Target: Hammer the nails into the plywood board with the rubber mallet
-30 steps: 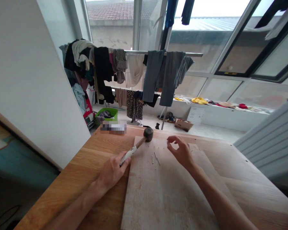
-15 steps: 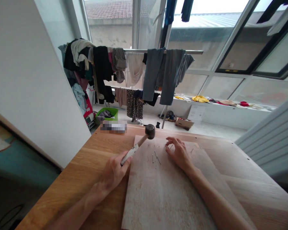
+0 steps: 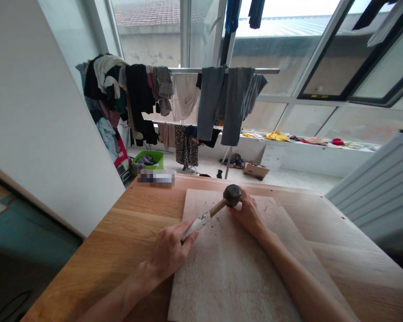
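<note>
- Two hands are ours: the left hand is wrapped round the handle of one mallet, and the right hand rests on the board, fingers curled narrow at the mallet head; whether they pinch anything we cannot tell.
- One mallet head sits low over the far part of the board, touching or just beside our right fingers.
- A few nails lie loose on the board under the handle; they are too small for us to count surely.
- One pale board lies on one wooden table, and both our forearms cross it.
- The mallet head and our right fingers hide whatever stands between them.
- Beyond the table we see one rack hung with many clothes, one green basket on the floor, and a cardboard box.
- A white panel leans at our left, a ribbed white one at our right.
- Large windows fill the far wall, showing a roof outside.
</note>
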### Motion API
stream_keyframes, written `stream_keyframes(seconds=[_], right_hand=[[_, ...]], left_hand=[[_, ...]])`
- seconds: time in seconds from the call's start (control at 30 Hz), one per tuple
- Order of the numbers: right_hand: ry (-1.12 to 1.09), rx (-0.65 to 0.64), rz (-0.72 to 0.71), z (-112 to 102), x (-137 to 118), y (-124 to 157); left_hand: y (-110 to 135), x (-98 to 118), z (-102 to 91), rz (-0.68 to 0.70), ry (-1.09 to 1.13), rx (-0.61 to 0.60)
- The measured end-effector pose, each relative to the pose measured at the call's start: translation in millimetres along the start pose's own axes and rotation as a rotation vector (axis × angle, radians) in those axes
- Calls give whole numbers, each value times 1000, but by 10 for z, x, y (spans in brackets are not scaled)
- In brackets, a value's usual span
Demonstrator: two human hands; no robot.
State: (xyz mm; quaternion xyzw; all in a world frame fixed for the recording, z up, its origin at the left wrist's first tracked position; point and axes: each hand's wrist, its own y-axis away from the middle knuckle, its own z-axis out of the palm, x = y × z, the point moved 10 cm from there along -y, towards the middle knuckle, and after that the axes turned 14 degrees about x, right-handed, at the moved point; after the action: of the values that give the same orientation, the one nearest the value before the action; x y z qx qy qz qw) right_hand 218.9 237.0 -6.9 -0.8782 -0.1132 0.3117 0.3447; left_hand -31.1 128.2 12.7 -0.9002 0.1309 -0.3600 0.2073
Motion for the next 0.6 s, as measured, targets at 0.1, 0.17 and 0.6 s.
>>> stream_keyframes(seconds=[0.1, 0.17, 0.6], right_hand=[[-11, -7, 28, 15, 29, 7], [-19, -16, 50, 22, 30, 8], [50, -462, -61, -15, -895, 106]], left_hand=[[27, -39, 34, 0, 17, 2], [29, -66, 41, -17, 23, 0], [-68, -473, -204, -113, -173, 39]])
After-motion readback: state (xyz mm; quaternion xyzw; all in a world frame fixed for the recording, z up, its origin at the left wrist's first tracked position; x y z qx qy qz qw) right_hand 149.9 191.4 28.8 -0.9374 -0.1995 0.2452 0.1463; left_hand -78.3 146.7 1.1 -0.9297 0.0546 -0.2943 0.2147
